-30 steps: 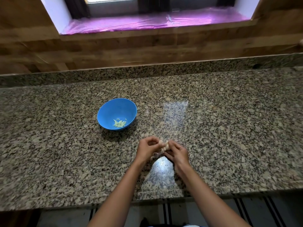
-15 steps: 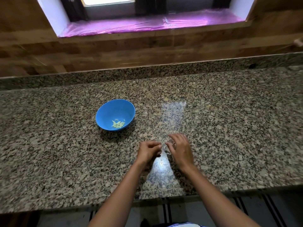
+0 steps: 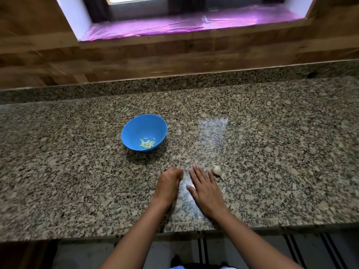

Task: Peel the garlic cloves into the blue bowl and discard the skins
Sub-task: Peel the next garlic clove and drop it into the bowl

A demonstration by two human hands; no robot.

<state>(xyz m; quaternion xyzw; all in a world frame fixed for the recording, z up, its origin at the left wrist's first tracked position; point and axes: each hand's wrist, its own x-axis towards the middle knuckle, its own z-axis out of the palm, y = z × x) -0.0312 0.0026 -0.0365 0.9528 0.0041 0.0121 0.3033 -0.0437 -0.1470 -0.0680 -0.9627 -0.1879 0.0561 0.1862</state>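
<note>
Blue plastic bowl [image 3: 136, 129] holds pale peeled cloves [image 3: 147, 143]; white unpeeled garlic [image 3: 217, 170] lies beside the flat-fingered right hand [image 3: 206, 188], while the left hand [image 3: 168, 184] is curled, contents unseen.

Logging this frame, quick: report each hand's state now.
Left hand: fingers curled, whether they hold anything cannot be told.
Right hand: open, fingers straight, beside the garlic bulb.

The left hand [image 3: 168, 184] curls its fingers [image 3: 172, 170] under, so what they hold, if anything, is hidden. Whether the right hand [image 3: 204, 188] touches the garlic [image 3: 216, 170] is unclear. The cloves [image 3: 147, 143] in the bowl [image 3: 136, 127] are too small to count.
</note>
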